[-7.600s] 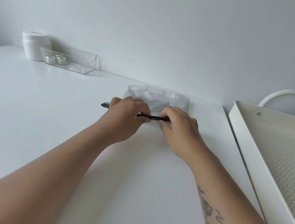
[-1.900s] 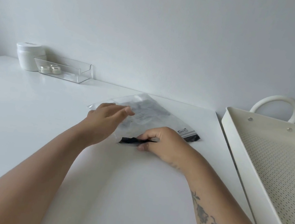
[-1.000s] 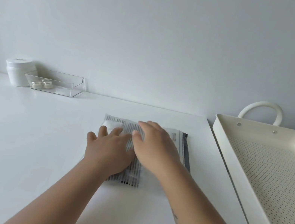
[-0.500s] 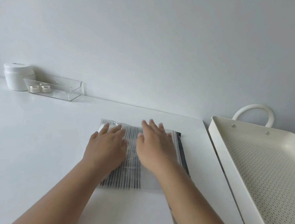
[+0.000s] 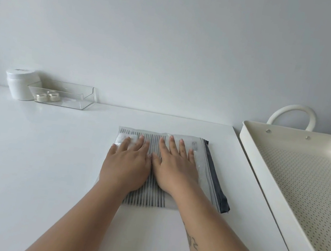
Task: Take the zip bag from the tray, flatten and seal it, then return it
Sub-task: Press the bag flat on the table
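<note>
The zip bag [image 5: 207, 172], clear plastic with dark stripes and a black zip strip along its right edge, lies flat on the white table [image 5: 33, 157]. My left hand [image 5: 126, 167] rests palm down on the bag's left half, fingers spread. Beside it, my right hand [image 5: 176, 169] presses flat on the middle of the bag, fingers apart and pointing away from me. Neither hand grips anything. The cream perforated tray [image 5: 249, 149] with a loop handle stands to the right of the bag, with nothing visible inside.
At the back left stand a white jar [image 5: 20, 84] and a clear plastic bin [image 5: 81, 97] holding two small pale jars. The wall runs right behind the table. The tray lies along the table's right edge.
Since 1.9 s ago the bag was turned so its zip strip runs along the right side, and both hands went flat onto it. In the last half second both hands slid slightly forward.
</note>
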Tool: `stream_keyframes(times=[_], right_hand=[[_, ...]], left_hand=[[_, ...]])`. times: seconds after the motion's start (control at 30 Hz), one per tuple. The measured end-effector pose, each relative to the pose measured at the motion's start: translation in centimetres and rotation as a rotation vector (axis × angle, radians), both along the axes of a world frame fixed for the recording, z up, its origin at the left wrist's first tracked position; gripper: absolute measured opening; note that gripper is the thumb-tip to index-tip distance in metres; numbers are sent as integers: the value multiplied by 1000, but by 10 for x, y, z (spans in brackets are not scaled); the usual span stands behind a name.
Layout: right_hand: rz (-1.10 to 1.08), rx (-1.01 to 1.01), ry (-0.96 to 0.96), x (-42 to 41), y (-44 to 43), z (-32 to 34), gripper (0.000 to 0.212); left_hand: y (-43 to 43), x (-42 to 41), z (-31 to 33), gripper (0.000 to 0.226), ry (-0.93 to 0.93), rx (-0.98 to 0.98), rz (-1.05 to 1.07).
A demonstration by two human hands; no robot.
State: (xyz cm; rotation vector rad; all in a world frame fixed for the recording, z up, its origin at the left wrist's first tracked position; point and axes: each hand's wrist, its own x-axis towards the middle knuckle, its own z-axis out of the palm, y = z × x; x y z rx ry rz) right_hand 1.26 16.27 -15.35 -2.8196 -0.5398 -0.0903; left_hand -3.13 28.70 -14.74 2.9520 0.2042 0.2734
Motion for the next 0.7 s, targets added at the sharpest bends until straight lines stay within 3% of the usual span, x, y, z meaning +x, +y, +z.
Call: stream_keyframes(times=[0.7], right_hand=[[-16,51,128,6,0,1,58]], left_hand=[[-3,4,5,53,74,50,11]])
